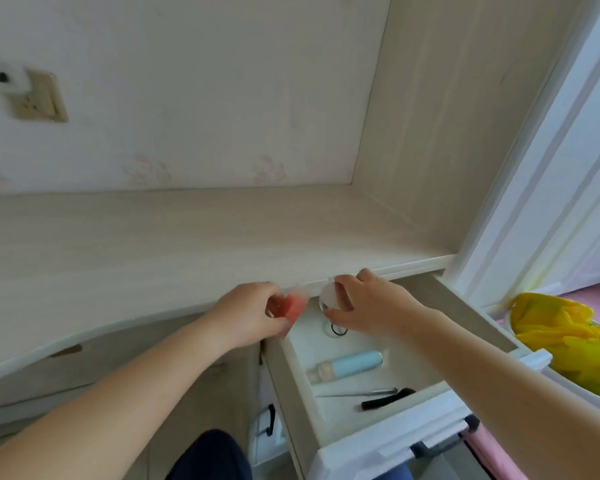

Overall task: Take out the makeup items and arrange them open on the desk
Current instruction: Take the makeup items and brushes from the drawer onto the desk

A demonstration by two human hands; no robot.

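My left hand (253,315) grips a small clear case with a pink-red inside (293,306) just below the desk's front edge. My right hand (364,306) holds a round white clear-lidded item (329,296) above the back of the open drawer (371,434). In the drawer lie a pale blue bottle with a beige cap (349,365), a thin silver stick (357,393), a black stick (387,400) and a black hair tie (338,330). The light wooden desk (153,251) stretches behind both hands.
A wall socket with a plugged cable (37,95) is at the upper left. A white bin lined with a yellow bag (568,341) stands to the right of the drawer. A wooden side panel (447,116) closes the desk on the right.
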